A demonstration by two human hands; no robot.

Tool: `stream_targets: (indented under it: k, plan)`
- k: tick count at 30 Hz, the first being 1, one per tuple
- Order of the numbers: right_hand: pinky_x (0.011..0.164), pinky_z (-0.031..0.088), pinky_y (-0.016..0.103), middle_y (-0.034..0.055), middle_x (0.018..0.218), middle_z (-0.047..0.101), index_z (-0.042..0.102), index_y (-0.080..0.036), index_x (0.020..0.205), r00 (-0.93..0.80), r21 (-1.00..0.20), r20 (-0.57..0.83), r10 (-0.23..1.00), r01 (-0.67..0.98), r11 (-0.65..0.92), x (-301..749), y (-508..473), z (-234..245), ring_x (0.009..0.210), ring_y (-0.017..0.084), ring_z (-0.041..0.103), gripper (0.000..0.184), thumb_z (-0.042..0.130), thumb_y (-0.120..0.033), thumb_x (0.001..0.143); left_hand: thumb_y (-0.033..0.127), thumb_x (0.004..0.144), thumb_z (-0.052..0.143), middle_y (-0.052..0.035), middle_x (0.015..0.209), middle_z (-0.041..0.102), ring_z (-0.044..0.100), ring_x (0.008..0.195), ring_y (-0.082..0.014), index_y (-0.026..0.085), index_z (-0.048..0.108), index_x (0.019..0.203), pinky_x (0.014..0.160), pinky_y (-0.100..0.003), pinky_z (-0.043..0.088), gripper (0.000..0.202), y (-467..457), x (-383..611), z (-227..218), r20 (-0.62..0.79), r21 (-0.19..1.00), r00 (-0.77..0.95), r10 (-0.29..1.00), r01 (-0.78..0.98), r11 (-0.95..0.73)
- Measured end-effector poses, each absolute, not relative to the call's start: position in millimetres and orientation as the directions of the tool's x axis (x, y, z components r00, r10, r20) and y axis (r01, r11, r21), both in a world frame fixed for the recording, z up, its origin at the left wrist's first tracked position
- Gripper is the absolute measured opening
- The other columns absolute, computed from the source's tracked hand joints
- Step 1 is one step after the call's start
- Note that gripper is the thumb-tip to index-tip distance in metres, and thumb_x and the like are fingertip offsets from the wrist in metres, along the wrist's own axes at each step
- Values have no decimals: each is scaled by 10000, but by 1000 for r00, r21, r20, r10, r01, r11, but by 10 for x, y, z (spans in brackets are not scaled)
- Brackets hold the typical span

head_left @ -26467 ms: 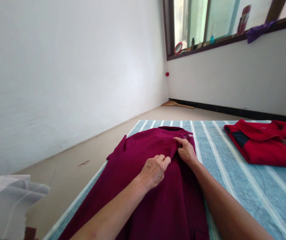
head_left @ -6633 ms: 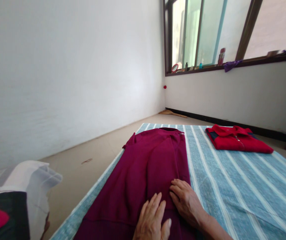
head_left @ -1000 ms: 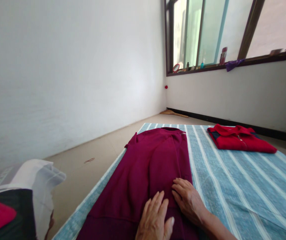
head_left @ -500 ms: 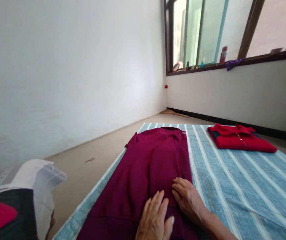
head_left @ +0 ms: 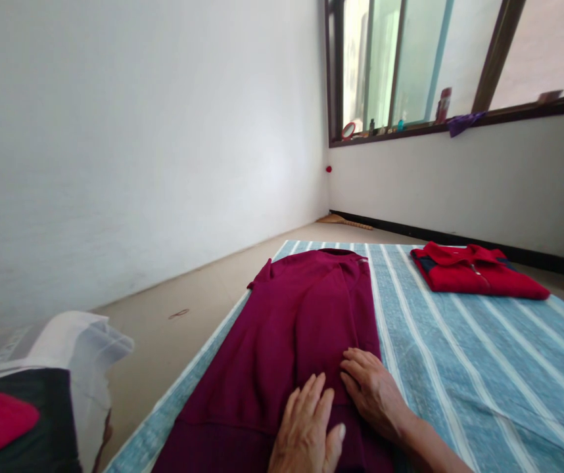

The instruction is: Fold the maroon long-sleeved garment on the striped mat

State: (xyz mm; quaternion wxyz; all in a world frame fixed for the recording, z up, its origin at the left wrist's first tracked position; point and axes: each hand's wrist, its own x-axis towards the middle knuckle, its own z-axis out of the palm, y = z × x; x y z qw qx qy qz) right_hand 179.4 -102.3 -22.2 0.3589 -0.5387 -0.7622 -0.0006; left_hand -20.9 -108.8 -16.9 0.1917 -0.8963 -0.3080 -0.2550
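1. Blue-and-white striped mattress cover (head_left: 464, 394) spread low on a beige floor (head_left: 203, 276), and here's the action right at the bottom of the view: the left hand (head_left: 305, 427) is open, palm down, fingers spread and pointing up the cloth, lying flat on a maroon collared shirt (head_left: 282, 355).
2. Right beside it, the right hand (head_left: 373, 394) is open too, fingers lightly curved, resting on the shirt's right edge with the forearm running off over the striped cover. Neither hand is gripping anything; they sit just apart.
3. That shirt lies lengthwise on the cover, narrowed by a fold, directly under and ahead of both hands, collar at the far end. A small pale tag (head_left: 361, 259) shows at the collar, too small to read.
4. Over at lower left, on the floor beside the cover, sits a clear plastic bag (head_left: 85, 348) holding something black and red (head_left: 0, 420); the printing on the bag is too blurred to read.
5. Farther along the cover, well apart from the hands, lies a folded red zip jacket (head_left: 474, 276).
6. Way at the back: a broom (head_left: 345, 221) on the floor by the wall, then a window ledge with a round red mirror (head_left: 348, 131), a bottle (head_left: 442, 105) with an unreadable label, and a purple cloth (head_left: 465, 123).
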Motion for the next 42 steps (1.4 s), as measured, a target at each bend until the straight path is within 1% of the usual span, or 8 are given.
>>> stream_targets:
  k: [4,10,18,24,29,34,39,42]
  plan:
    - [970,448,420,85,1094,654,650,-187,958,-165,-389,539,826,821,418,1796,-1027,-221,1067,238,577,215,442,-159,913,312,912,446,-104,1303,577,553,1179,-224,161,507,1268,900,-358,531,392,-1090,-219,-189,575,-171,679,457,645,-745]
    - [968,448,418,85,1098,653,650,-189,974,-162,-390,538,827,822,414,1801,-1034,-217,1075,239,576,211,450,-161,913,323,916,438,-112,1311,570,537,1197,-236,150,494,1283,892,-386,538,409,-1100,-226,-189,550,-201,700,456,641,-741]
    - [964,453,417,86,1091,657,656,-183,984,-172,-377,536,826,827,417,1798,-1041,-191,1067,238,583,225,445,-154,911,355,920,445,-102,1301,580,551,1180,-227,161,496,1280,894,-365,538,412,-1098,-232,-151,522,-219,718,461,635,-741]
    - [964,451,424,92,1100,658,660,-176,988,-171,-372,544,822,828,419,1799,-1028,-236,1071,242,583,222,451,-160,913,346,918,452,-111,1307,574,545,1189,-236,154,487,1285,899,-383,531,415,-1097,-234,-182,528,-216,714,460,637,-740]
    - [961,448,422,87,1087,660,659,-180,981,-162,-383,548,821,823,418,1794,-1009,-266,1065,243,583,215,460,-151,904,359,921,448,-110,1295,582,548,1183,-232,152,492,1269,893,-362,527,407,-1079,-241,-201,549,-224,718,428,620,-752]
    - [964,440,416,80,1079,655,654,-188,967,-165,-401,538,827,813,423,1785,-1008,-240,1054,236,582,215,449,-152,911,367,927,425,-101,1270,603,576,1147,-226,154,512,1249,858,-352,545,396,-1065,-235,-170,562,-265,720,407,623,-737]
    - [960,437,403,77,1074,653,647,-195,963,-152,-416,540,828,807,419,1787,-997,-248,1049,234,581,193,467,-153,906,353,939,405,-81,1260,613,583,1138,-200,164,521,1247,866,-322,542,379,-1063,-228,-137,585,-245,702,406,630,-737]
    - [960,433,397,77,1070,652,644,-194,965,-162,-419,540,826,800,430,1790,-990,-251,1048,232,579,187,473,-150,904,356,935,417,-81,1253,619,594,1124,-202,161,529,1240,845,-324,555,379,-1055,-227,-115,576,-267,713,400,626,-732]
